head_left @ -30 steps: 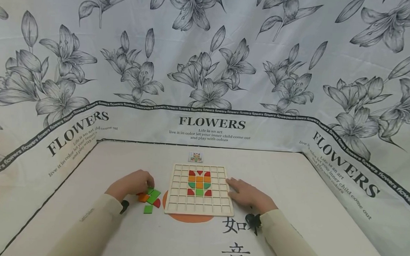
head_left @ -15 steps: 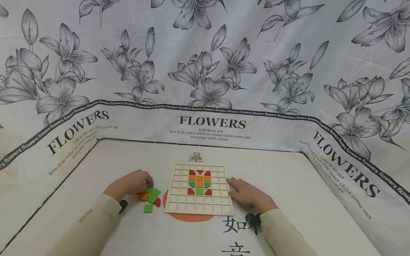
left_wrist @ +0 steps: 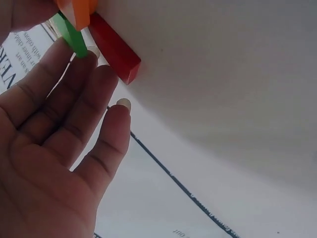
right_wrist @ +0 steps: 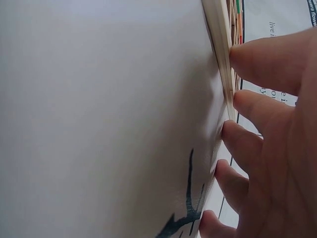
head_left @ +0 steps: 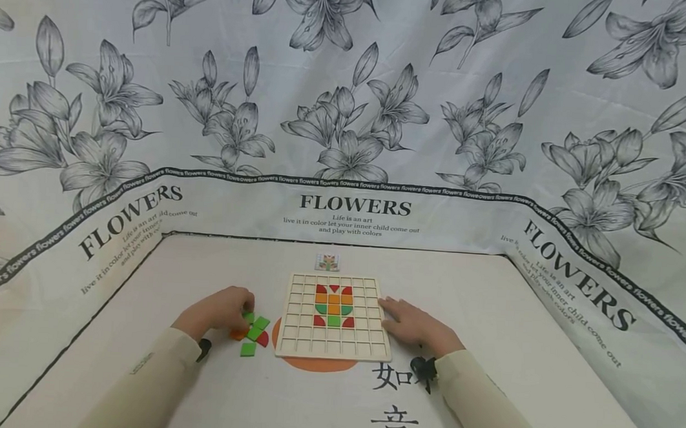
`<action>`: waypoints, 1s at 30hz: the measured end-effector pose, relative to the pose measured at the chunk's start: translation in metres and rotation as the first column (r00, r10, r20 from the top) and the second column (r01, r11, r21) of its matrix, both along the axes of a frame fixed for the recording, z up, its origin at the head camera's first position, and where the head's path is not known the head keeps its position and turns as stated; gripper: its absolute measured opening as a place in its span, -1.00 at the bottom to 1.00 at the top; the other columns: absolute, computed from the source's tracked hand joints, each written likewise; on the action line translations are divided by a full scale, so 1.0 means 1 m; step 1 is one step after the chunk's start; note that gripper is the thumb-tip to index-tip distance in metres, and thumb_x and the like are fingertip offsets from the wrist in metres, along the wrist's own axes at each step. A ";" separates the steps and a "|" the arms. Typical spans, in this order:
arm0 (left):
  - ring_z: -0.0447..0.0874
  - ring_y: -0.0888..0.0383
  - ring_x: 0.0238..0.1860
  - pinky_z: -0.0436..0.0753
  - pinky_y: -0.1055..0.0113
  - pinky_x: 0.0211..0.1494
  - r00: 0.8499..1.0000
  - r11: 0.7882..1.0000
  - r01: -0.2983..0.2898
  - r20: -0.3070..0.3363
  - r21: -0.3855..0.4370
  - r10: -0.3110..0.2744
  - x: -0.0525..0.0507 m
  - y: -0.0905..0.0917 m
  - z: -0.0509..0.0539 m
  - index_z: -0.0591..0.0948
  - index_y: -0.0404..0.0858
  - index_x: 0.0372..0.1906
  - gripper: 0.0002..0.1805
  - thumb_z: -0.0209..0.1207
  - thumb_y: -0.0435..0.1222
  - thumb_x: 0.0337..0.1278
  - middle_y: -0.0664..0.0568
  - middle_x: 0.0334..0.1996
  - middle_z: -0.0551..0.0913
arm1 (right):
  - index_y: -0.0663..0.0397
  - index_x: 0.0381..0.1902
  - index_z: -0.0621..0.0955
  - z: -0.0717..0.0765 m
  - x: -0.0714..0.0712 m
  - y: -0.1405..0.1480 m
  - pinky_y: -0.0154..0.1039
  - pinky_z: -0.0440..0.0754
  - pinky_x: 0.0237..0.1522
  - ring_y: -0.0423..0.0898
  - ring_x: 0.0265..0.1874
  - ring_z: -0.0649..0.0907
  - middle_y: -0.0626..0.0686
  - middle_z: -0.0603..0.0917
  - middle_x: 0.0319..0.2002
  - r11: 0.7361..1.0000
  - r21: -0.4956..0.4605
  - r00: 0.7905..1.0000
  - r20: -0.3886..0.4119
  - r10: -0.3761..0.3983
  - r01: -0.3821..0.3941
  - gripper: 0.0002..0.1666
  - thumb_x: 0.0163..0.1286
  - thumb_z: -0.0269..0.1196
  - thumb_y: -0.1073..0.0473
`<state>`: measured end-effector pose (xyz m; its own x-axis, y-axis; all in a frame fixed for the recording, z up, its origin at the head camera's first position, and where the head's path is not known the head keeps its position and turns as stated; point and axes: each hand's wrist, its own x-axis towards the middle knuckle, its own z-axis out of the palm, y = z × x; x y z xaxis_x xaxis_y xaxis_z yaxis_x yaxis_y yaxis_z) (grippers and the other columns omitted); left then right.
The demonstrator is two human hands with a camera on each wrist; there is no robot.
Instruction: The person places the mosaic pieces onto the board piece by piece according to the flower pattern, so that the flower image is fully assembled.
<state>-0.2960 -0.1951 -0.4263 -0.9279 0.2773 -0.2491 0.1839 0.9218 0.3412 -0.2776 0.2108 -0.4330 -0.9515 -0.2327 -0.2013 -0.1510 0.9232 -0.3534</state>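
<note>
My left hand [head_left: 224,308] reaches over a small pile of coloured tiles left of the board. Its fingertips touch a green tile [left_wrist: 74,38], and the thumb lies by an orange tile [left_wrist: 77,12]; whether they pinch one is unclear. A red tile [left_wrist: 116,52] sits beside them in the left wrist view. More green square tiles [head_left: 261,323] lie in the pile. At the right edge of the wooden grid board [head_left: 336,349], my right hand [head_left: 415,324] rests its extended fingertips against the rim. Red, orange and green tiles [head_left: 334,309] form a pattern on the board.
A small pattern card [head_left: 328,262] lies just beyond the board. One green tile [head_left: 248,349] lies nearer than the rest of the pile. The white tablecloth [head_left: 286,405] bears an orange disc and black characters. A flower-printed curtain [head_left: 348,124] surrounds the table.
The left fingers and thumb have shifted slightly among the tiles. Green tiles that overlapped now lie more spread out, and the orange one is more covered. The right hand and board have stayed put.
</note>
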 end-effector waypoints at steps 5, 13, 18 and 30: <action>0.46 0.11 -0.31 0.53 0.25 -0.23 0.999 0.999 0.032 -0.034 0.003 -0.032 0.006 -0.003 0.001 0.59 -0.16 -0.26 -0.73 0.38 -0.24 -0.13 0.07 -0.37 0.54 | -0.16 0.49 0.20 -0.002 0.000 0.001 0.14 0.12 0.45 0.12 0.51 0.12 0.03 0.16 0.51 1.000 0.008 1.000 -0.010 0.014 -0.014 -0.31 0.46 0.02 -0.08; 0.45 0.12 -0.27 0.55 0.25 -0.20 0.998 0.999 0.046 -0.031 0.023 -0.045 0.017 -0.011 0.002 0.59 -0.17 -0.28 -0.70 0.39 -0.29 -0.23 0.08 -0.29 0.53 | -0.17 0.49 0.21 -0.001 0.000 0.001 0.14 0.11 0.45 0.13 0.51 0.12 0.03 0.16 0.52 1.000 0.004 1.000 -0.004 0.016 -0.016 -0.31 0.45 0.02 -0.08; 0.45 0.12 -0.26 0.57 0.22 -0.15 0.997 0.997 0.069 -0.040 0.031 -0.067 0.020 -0.014 0.004 0.60 -0.16 -0.32 -0.68 0.41 -0.32 -0.33 0.09 -0.26 0.53 | -0.17 0.50 0.20 -0.002 -0.001 0.001 0.14 0.11 0.45 0.12 0.51 0.11 0.03 0.16 0.52 1.000 0.009 1.000 -0.006 0.016 -0.016 -0.31 0.46 0.02 -0.08; 0.38 0.11 -0.24 0.47 0.23 -0.20 0.995 0.996 0.084 -0.048 0.000 -0.084 0.023 -0.021 0.004 0.55 -0.14 -0.37 -0.68 0.43 -0.30 -0.35 0.06 -0.30 0.46 | -0.19 0.50 0.19 0.000 0.000 0.001 0.14 0.10 0.46 0.12 0.52 0.10 0.01 0.15 0.52 1.000 -0.003 1.000 0.008 0.003 -0.003 -0.30 0.46 0.03 -0.11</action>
